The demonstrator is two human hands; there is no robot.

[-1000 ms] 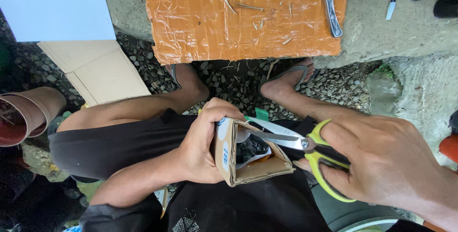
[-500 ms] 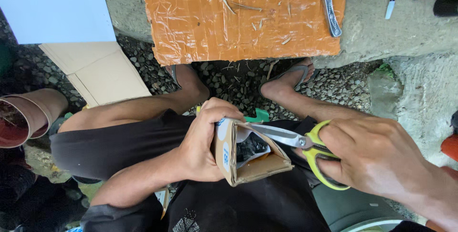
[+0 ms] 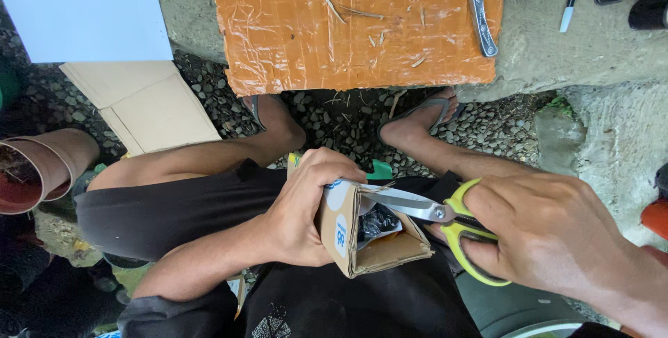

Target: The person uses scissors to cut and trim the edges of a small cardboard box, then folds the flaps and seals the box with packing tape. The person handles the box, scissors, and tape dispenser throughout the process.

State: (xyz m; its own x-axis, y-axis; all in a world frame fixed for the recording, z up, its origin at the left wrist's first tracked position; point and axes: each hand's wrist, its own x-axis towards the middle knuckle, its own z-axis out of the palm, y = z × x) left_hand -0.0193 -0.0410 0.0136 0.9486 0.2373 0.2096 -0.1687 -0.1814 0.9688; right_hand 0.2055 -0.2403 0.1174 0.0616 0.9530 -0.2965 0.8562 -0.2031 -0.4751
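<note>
Bare-armed and bare-legged, in black shorts, a black shirt with a small pale print, and grey flip-flops on both feet.

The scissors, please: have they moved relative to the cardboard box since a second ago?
Yes. The scissors in the right hand have closed and slid left, deeper along the top edge of the small cardboard box held in the left hand.

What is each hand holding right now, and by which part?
Left hand grips the small brown cardboard box by its side; right hand holds yellow-handled scissors by the handles.
</note>
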